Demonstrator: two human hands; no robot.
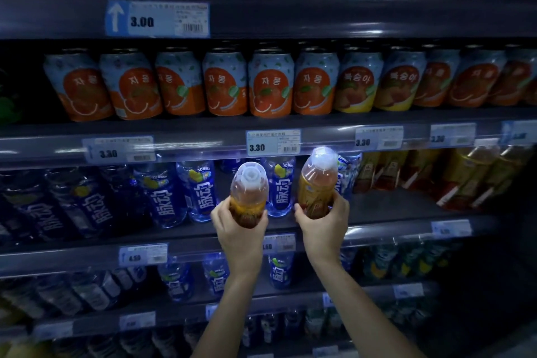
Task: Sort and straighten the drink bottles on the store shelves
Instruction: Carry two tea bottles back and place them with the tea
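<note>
Two amber tea bottles are held up in front of the blue-drink shelf (377, 229) — one in the left hand (241, 229), one in the right hand (322, 224). The left bottle (248, 195) is gripped around its lower body, fingers wrapped closed, its white cap tipped toward the camera; the right bottle (318, 183) is clasped the same way, with its cap up near the 3.30 price tag (273, 141). Both appear lifted clear of the shelf, though their bases are hidden by the hands.

The sorting is judged to be only partly done. The two bottles seem to belong with the tea bottles (453, 177) ranged to the right on the same level, and have yet to be set there. The blue bottles (279, 186) behind the hands stand upright, while those further left (96, 203) look tilted — possibly lens distortion.

Above, orange and yellow fruit cans (270, 84) are lined up. A route to the right is crowded by the shelf edge overhead and the neighbouring blue bottles.
</note>
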